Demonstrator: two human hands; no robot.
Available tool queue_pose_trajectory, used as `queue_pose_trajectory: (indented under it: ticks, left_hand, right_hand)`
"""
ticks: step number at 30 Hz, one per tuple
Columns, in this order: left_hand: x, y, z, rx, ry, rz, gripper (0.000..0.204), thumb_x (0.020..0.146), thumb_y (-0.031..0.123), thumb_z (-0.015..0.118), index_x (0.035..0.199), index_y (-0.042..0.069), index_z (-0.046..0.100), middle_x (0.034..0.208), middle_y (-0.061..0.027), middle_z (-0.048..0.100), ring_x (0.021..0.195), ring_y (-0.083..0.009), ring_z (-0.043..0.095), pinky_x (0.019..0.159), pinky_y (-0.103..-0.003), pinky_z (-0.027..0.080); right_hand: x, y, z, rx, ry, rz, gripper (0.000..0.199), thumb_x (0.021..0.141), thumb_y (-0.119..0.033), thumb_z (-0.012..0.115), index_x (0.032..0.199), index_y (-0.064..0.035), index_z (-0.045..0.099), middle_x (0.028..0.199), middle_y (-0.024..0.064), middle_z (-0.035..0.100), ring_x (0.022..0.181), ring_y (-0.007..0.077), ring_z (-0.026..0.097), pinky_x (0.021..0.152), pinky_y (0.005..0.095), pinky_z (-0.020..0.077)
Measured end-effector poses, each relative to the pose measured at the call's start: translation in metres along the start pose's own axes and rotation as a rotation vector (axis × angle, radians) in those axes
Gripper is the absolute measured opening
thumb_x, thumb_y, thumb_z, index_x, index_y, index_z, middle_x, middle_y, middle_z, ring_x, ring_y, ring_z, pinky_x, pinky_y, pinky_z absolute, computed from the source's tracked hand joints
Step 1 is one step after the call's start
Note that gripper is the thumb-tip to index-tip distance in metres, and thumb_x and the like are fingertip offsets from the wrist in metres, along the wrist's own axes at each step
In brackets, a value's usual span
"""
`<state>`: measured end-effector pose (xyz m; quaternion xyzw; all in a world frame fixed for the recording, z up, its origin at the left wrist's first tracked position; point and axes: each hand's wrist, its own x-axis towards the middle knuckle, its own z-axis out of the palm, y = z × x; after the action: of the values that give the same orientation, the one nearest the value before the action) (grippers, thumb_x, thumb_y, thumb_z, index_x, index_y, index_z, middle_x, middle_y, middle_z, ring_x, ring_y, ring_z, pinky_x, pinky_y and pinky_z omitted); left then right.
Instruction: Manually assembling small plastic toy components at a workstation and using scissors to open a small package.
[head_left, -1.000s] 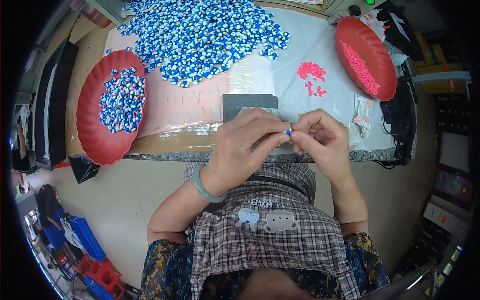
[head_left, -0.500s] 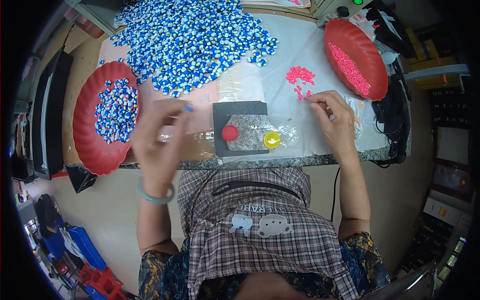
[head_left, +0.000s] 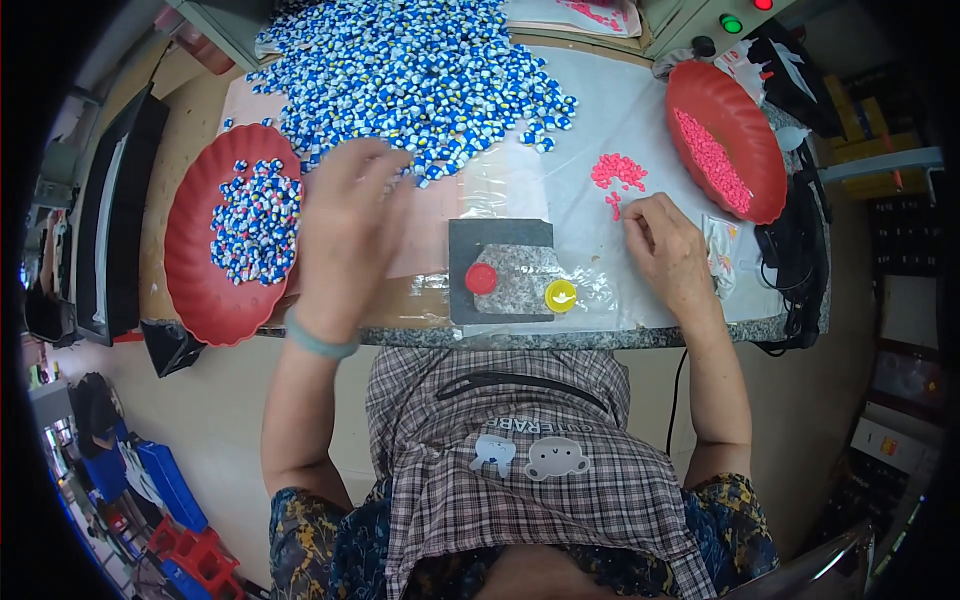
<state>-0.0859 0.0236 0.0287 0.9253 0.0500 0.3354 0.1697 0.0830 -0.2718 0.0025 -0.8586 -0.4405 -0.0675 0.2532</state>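
Left hand (head_left: 350, 230): fingers motion-blurred, grip cannot be told, at near edge of heaped small blue-and-white pieces (head_left: 420, 80); right hand (head_left: 672, 250): fingers curled narrow, contents cannot be told, just beside few loose bright-pink pieces (head_left: 614, 206); between hands, dark grey square mat (head_left: 500, 232) under speckled grey slab (head_left: 515, 275); round red cap (head_left: 481, 279) at slab's left, round yellow cap (head_left: 561, 296) at right; outermost, fluted red left tray (head_left: 190, 240), blue-and-white pieces inside; fluted red right tray (head_left: 760, 150), pink pieces inside

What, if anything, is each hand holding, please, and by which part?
I cannot tell: the left hand is blurred, and the right hand, curled near pink pieces, hides any hold.
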Motion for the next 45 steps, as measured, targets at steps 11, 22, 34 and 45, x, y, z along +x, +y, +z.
queue_pose_trajectory:
  ticks: [11, 22, 34, 45]
  left_hand:
    - [0.068, 0.024, 0.118, -0.025, -0.308, 0.437, 0.009, 0.083, 0.006, 0.058, 0.089, 0.001, 0.062, 0.097, -0.0132, 0.06, 0.092, -0.03, 0.063, 0.076, -0.038, 0.054]
    - [0.061, 0.026, 0.112, -0.101, -0.323, 0.342, 0.006, 0.085, 0.003, 0.059, 0.089, -0.002, 0.06, 0.097, -0.0168, 0.06, 0.083, -0.0313, 0.066, 0.071, -0.04, 0.055]
    - [0.018, 0.079, 0.046, -0.715, -0.406, -0.015, 0.009, 0.085, 0.003, 0.071, 0.093, 0.002, 0.068, 0.078, -0.0103, 0.061, 0.06, -0.0183, 0.058, 0.056, -0.031, 0.046]
    - [0.012, 0.072, 0.036, -0.941, -0.63, -0.338, 0.005, 0.088, 0.0, 0.067, 0.092, -0.001, 0.064, 0.08, 0.0013, 0.059, 0.065, -0.0018, 0.049, 0.055, -0.021, 0.042]
  right_hand:
    - [-0.014, 0.006, -0.004, 0.721, -0.106, 0.366, 0.007, 0.089, 0.006, 0.062, 0.095, 0.0022, 0.062, 0.093, 0.0033, 0.065, 0.079, 0.0101, 0.063, 0.072, 0.025, 0.0548]
    - [-0.011, -0.008, -0.005, 1.072, -0.119, 0.403, 0.02, 0.09, 0.006, 0.066, 0.106, -0.0002, 0.056, 0.096, 0.0085, 0.066, 0.083, 0.0116, 0.065, 0.075, 0.0249, 0.0543]
    - [0.006, -0.047, -0.016, 0.868, -0.198, 0.218, 0.019, 0.091, 0.005, 0.067, 0.099, 0.0003, 0.051, 0.095, 0.0119, 0.068, 0.082, 0.0134, 0.067, 0.073, 0.0259, 0.0579]
    - [0.009, -0.069, -0.024, 0.648, -0.154, 0.046, 0.017, 0.086, 0.006, 0.07, 0.1, 0.0049, 0.062, 0.092, 0.0102, 0.07, 0.082, 0.0156, 0.071, 0.077, 0.0276, 0.0601]
